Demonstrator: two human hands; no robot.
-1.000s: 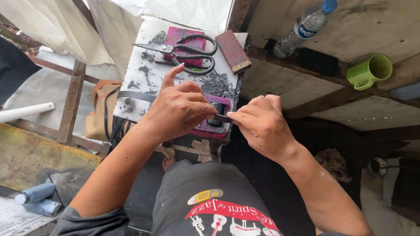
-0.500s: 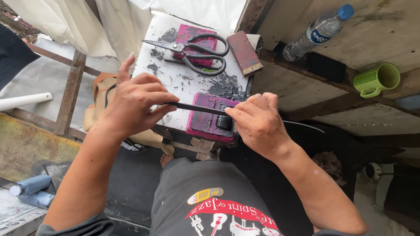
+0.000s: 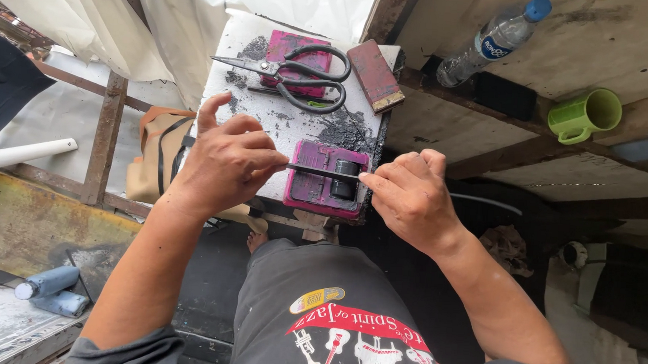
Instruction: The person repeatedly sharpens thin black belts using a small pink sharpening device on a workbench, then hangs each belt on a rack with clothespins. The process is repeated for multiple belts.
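Board (image 3: 297, 129): white, soot-smeared, scissors (image 3: 300, 74) at its far end | bottle (image 3: 494, 39), green mug (image 3: 586, 114) right of board, contents unclear | both hands (image 3: 229, 158) (image 3: 412, 201) pinch black strip (image 3: 321, 172) over pink block (image 3: 324, 182) at board's near edge

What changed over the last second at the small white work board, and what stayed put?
The left hand and right hand have drawn apart, stretching the thin black strip across the magenta block; a second ago they met over it. The scissors, brown block, bottle and green mug stayed put.
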